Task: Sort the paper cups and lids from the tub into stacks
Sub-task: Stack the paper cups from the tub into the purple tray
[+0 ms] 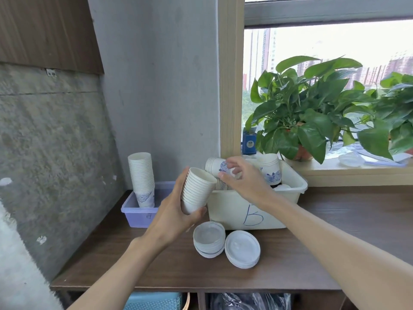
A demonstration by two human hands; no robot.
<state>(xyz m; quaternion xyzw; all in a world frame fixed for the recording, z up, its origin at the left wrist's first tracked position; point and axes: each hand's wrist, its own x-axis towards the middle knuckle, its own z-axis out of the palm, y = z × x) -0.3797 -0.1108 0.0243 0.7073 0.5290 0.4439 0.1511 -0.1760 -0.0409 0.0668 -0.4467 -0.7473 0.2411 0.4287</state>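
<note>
- Reaching into the white tub (234,211) at frame centre, the right hand (243,177) curls its fingers round the lying cups (212,166), their long axis across the frame, rims leftward
- The left hand (174,213) grips the held stack (197,190) just left, mouth tilted toward them
</note>
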